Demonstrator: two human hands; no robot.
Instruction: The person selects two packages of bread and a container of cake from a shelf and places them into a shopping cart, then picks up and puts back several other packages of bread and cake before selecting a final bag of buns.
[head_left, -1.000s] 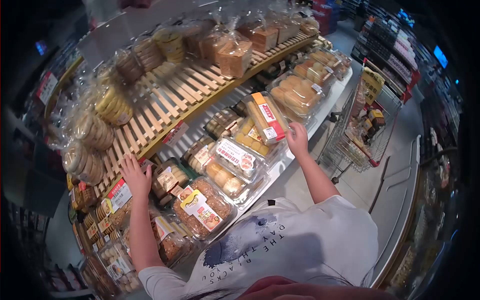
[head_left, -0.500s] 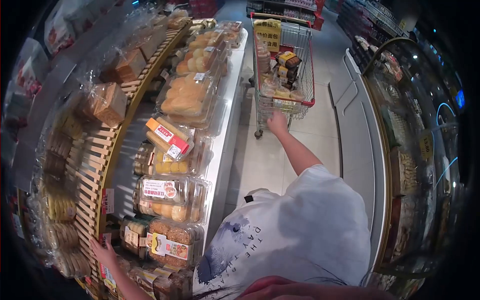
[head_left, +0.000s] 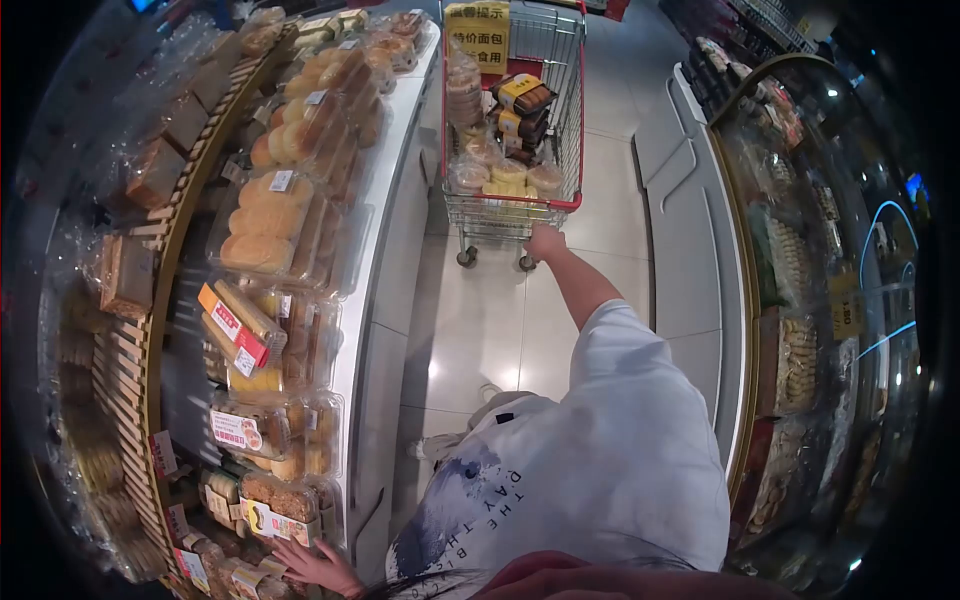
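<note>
My right hand (head_left: 545, 243) reaches forward at the near end of a shopping cart (head_left: 512, 212), its fingers bent; what they hold, if anything, is hidden. Inside the cart are dark packaged breads (head_left: 524, 95) with yellow labels and round breads in clear bags (head_left: 465, 90). At the lower left, my left hand (head_left: 312, 566) has its fingers spread over the packs at the shelf's near end. It is beside a clear box of brown crumbly bread (head_left: 278, 500) with a yellow and white label.
Boxed rolls (head_left: 262, 225) and an orange-labelled pack (head_left: 235, 325) lie on the left shelf. Slatted wooden racks (head_left: 125, 385) stand farther left. A glass-fronted case (head_left: 800, 350) lines the right side. Tiled floor (head_left: 480, 335) runs between them.
The view has shifted, with the shelf and cart now farther left. My left hand has moved from the slatted rack's edge to the boxed breads. My right hand remains at the cart.
</note>
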